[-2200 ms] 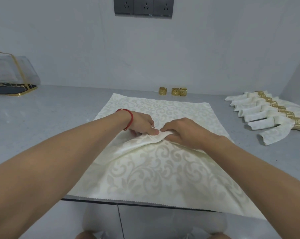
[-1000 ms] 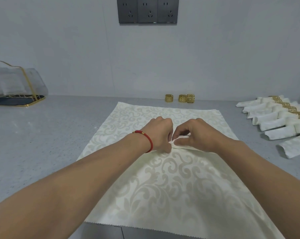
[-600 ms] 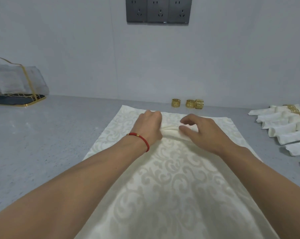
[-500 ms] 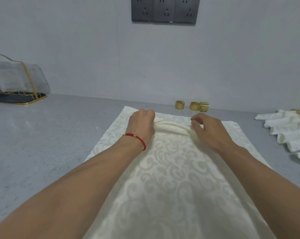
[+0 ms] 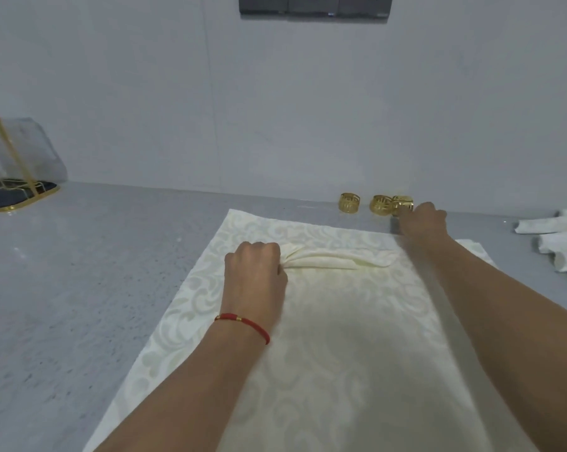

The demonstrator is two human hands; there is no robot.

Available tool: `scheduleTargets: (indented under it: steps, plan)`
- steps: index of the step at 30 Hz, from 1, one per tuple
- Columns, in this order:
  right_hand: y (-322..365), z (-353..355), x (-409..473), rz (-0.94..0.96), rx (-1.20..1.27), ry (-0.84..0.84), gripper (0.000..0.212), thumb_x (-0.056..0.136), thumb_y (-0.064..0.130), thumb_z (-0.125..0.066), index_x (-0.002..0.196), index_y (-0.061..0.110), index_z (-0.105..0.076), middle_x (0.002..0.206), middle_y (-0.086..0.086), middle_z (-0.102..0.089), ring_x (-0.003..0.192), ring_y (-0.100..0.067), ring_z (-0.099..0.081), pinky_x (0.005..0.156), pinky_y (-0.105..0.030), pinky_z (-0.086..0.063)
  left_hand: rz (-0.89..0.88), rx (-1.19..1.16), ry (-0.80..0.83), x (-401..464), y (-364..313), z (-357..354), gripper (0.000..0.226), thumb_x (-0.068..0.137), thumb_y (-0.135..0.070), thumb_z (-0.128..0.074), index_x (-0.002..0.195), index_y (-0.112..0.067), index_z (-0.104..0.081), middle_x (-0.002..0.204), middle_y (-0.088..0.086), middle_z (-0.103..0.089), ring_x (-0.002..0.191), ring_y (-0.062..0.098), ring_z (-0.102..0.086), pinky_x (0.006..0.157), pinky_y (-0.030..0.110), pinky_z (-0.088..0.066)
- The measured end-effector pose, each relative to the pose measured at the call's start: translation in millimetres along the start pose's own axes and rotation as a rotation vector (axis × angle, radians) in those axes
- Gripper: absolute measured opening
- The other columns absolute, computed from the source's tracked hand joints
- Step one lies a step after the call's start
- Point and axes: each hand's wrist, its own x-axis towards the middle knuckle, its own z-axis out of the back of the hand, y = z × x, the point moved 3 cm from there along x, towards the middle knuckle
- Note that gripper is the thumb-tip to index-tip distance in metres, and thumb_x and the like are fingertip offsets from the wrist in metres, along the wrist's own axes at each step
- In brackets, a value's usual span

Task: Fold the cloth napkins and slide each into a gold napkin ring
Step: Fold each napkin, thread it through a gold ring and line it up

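One broad grey countertop fills the lower part of the view and runs back to a pale wall, where a dark strip of sockets sits at the top edge. Spread flat over the counter is a large cream napkin with a swirling woven pattern, its far edge near the wall and its near end running out of the bottom of the view. Across its middle a raised pleat of bunched cloth lies sideways. Both forearms reach in from below over the napkin. At the far left a clear cover with gold trim stands on a dark, gold-rimmed base. At the right edge several rolled cream napkins lie side by side on the counter, well apart from the spread one and partly cut off. The left hand, with a red cord bracelet at the wrist, rests knuckles-up on the napkin, its fingers curled round the left end of the pleat and pinching it. The right hand is stretched past the napkin's far edge to the rings, blurred by motion; its fingers are at the rightmost ring, but whether they grasp it cannot be told. Three gold napkin rings stand in a row by the wall just beyond the napkin, one alone on the left and two touching on the right.
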Motion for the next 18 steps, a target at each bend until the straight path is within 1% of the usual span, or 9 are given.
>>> scheduleTargets:
  steps: [2, 5, 7, 9, 10, 12, 13, 15, 18]
  plan:
    - [2, -1, 10, -0.082, 0.115, -0.047, 0.041, 0.106, 0.028, -0.043, 0.130, -0.004, -0.053, 0.134, -0.030, -0.048, 0.126, -0.045, -0.047, 0.102, -0.047, -0.042, -0.002, 0.027, -0.014, 1, -2, 1, 0.038, 0.078, -0.005, -0.055, 0.058, -0.019, -0.026, 0.060, -0.004, -0.033, 0.069, 0.023, -0.043, 0.063, 0.034, -0.030]
    - [-3, -6, 20, -0.087, 0.231, -0.074, 0.032, 0.099, 0.023, -0.051, 0.112, -0.002, -0.065, 0.121, -0.028, -0.060, 0.109, -0.044, -0.061, 0.085, -0.041, -0.049, -0.002, 0.033, -0.009, 4, -1, 1, 0.039, 0.079, -0.005, -0.055, 0.058, -0.019, -0.026, 0.059, -0.005, -0.032, 0.069, 0.023, -0.043, 0.064, 0.034, -0.030]
    - [-7, -1, 16, -0.066, 0.254, -0.060, 0.029, 0.095, 0.019, -0.054, 0.110, -0.003, -0.067, 0.115, -0.024, -0.066, 0.103, -0.040, -0.065, 0.078, -0.036, -0.046, -0.010, 0.026, 0.009, 3, -1, 0, 0.041, 0.078, -0.005, -0.057, 0.057, -0.020, -0.025, 0.059, -0.005, -0.032, 0.069, 0.023, -0.042, 0.063, 0.034, -0.030]
    - [-8, 6, 7, -0.054, 0.325, -0.041, 0.037, 0.097, 0.022, -0.058, 0.124, -0.004, -0.055, 0.116, -0.018, -0.063, 0.110, -0.037, -0.062, 0.080, -0.034, -0.043, -0.011, 0.013, 0.010, 1, -1, 2, 0.041, 0.076, -0.004, -0.058, 0.057, -0.019, -0.025, 0.058, -0.005, -0.031, 0.067, 0.024, -0.041, 0.063, 0.034, -0.029]
    - [-4, 11, 4, -0.041, 0.352, -0.014, 0.047, 0.098, 0.027, -0.061, 0.130, -0.004, -0.047, 0.118, -0.018, -0.059, 0.115, -0.036, -0.059, 0.084, -0.035, -0.043, -0.006, 0.009, 0.007, 0, -2, 4, 0.041, 0.076, -0.004, -0.057, 0.057, -0.019, -0.024, 0.058, -0.006, -0.030, 0.067, 0.024, -0.041, 0.063, 0.034, -0.028]
    - [1, 11, 1, -0.037, 0.355, 0.059, 0.069, 0.096, 0.040, -0.067, 0.141, -0.002, -0.035, 0.133, -0.021, -0.054, 0.127, -0.039, -0.053, 0.097, -0.041, -0.044, -0.007, 0.010, 0.005, -1, -3, 6, 0.040, 0.076, -0.004, -0.056, 0.057, -0.018, -0.024, 0.057, -0.005, -0.029, 0.067, 0.025, -0.041, 0.062, 0.034, -0.028]
    - [3, 8, 1, -0.040, 0.326, 0.086, 0.073, 0.094, 0.044, -0.068, 0.142, 0.001, -0.034, 0.137, -0.021, -0.053, 0.129, -0.040, -0.052, 0.102, -0.044, -0.044, -0.006, 0.006, 0.000, 0, -2, 6, 0.040, 0.075, -0.003, -0.055, 0.057, -0.018, -0.024, 0.057, -0.005, -0.029, 0.067, 0.025, -0.040, 0.062, 0.034, -0.027]
    - [8, 0, 1, -0.013, 0.198, 0.082, 0.067, 0.093, 0.049, -0.067, 0.136, 0.006, -0.039, 0.133, -0.020, -0.057, 0.127, -0.041, -0.051, 0.104, -0.049, -0.044, -0.003, 0.001, 0.001, 0, -2, 5, 0.039, 0.075, -0.003, -0.055, 0.057, -0.018, -0.024, 0.057, -0.004, -0.030, 0.067, 0.026, -0.040, 0.062, 0.034, -0.026]
    - [14, -15, 0, -0.012, -0.013, 0.038, 0.059, 0.097, 0.056, -0.052, 0.132, 0.009, -0.045, 0.133, -0.017, -0.054, 0.129, -0.040, -0.044, 0.102, -0.050, -0.037, 0.001, -0.005, -0.007, 1, 0, 4, 0.038, 0.075, -0.003, -0.054, 0.057, -0.018, -0.025, 0.058, -0.004, -0.031, 0.069, 0.027, -0.043, 0.062, 0.034, -0.028]
